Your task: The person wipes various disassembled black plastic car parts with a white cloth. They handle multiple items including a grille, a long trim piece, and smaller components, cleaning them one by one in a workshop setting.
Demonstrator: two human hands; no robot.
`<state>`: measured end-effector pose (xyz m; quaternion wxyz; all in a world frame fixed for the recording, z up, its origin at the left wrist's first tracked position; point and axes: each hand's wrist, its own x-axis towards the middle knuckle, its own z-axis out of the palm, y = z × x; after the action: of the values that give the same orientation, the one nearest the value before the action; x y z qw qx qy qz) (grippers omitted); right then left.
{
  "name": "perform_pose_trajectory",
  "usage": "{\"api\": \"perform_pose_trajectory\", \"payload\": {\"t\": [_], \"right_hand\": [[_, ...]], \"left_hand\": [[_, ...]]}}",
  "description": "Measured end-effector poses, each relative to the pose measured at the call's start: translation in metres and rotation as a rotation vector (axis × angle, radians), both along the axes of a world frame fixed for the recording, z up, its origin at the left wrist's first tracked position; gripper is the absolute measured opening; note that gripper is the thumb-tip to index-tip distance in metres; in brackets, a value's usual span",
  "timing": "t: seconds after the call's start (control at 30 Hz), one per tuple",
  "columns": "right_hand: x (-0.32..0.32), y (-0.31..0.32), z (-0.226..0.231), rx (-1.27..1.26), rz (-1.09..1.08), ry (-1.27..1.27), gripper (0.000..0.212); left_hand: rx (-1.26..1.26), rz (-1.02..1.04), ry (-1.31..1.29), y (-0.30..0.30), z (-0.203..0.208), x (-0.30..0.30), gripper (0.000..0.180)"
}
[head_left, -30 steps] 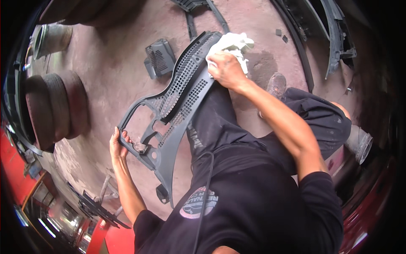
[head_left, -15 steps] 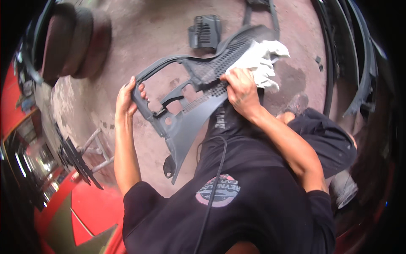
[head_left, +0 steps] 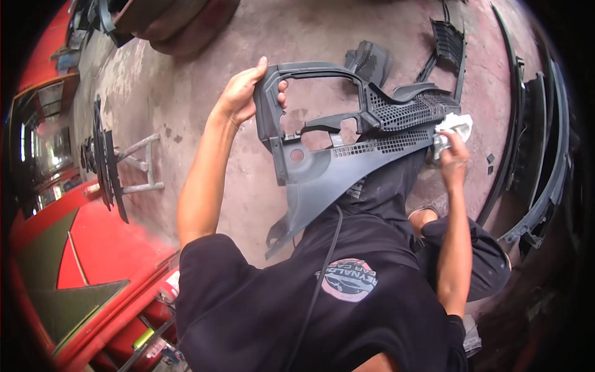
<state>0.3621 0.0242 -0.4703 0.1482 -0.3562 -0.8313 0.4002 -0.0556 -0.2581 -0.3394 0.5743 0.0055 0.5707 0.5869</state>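
Note:
A long black plastic car cowl panel (head_left: 322, 180) lies slantwise over my leg, with a large opening at its left end and perforated grille along its right half. My left hand (head_left: 246, 93) is wrapped around the frame at its upper left corner, fingertips showing through the opening. Bunched in my closed right hand (head_left: 455, 152) is a white cloth (head_left: 457, 126), held against the right end of the panel near the grille. Part of the cloth is hidden by my fingers.
Beyond the panel, a smaller black grille piece (head_left: 370, 62) and another black plastic part (head_left: 447, 46) are on the concrete floor. Long dark trim pieces (head_left: 539, 142) stand at right. Left are a metal stand (head_left: 144, 162) and a red car panel (head_left: 111, 242). Tires (head_left: 186, 28) stand far left.
The cowl panel has shifted right and turned flatter in view, my left hand still on its frame. My right hand has carried the cloth rightward and down along the panel to its right end.

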Motion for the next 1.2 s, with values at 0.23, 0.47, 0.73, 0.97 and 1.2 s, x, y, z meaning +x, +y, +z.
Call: {"api": "perform_pose_trajectory", "payload": {"t": [0.23,0.47,0.73,0.97,1.2], "right_hand": [[-0.095,0.001,0.153,-0.389,0.197,0.449,0.036],[-0.115,0.018,0.16,-0.387,0.077,0.45,0.031],[-0.011,0.003,0.015,-0.564,-0.492,0.054,0.057],[0.013,-0.056,-0.038,-0.751,-0.532,0.328,0.053],[0.002,-0.032,0.121,-1.177,-0.416,0.783,0.032]], "left_hand": [[0.115,0.03,-0.028,0.018,0.0,0.01,0.059],[0.171,0.008,0.108,-0.001,0.012,-0.004,0.057],[0.136,0.081,0.136,-0.032,-0.005,-0.002,0.054],[0.212,-0.032,0.118,-0.022,0.008,0.008,0.066],[0.236,0.15,0.286,-0.009,0.059,-0.004,0.067]]}}
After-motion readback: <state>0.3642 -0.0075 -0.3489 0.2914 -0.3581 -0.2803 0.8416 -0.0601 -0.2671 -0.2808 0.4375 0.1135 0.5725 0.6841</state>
